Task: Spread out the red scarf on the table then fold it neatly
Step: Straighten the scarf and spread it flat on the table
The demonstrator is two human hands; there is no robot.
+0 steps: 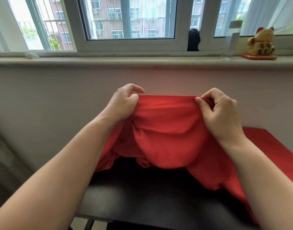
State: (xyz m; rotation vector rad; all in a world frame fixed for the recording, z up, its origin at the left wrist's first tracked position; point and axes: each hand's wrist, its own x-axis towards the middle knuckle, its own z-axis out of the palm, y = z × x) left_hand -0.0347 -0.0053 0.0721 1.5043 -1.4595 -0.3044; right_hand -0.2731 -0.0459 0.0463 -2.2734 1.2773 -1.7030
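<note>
From my end the window fills the top of the view, with apartment blocks outside behind its bars. Under it a pale wall runs the full width, capped by a long sill. Below that I see the black table, its near edge at the bottom of the view.

The red scarf is lifted above the table, its top edge stretched level between both hands in front of the wall. From there it sags in a loose belly and hangs down to the tabletop. Its right part lies flatter across the far right side of the table, and a bit of fringe shows under the hanging fold near the middle.

The left hand grips the left end of the top edge, fingers curled round the cloth and the forefinger sticking out above it. The right hand pinches the right end between thumb and curled fingers. Both forearms are bare.

On the sill at the right sits a gold waving-cat figure on a red base, with a clear plastic piece just to its left and a small black object further left against the window frame
</note>
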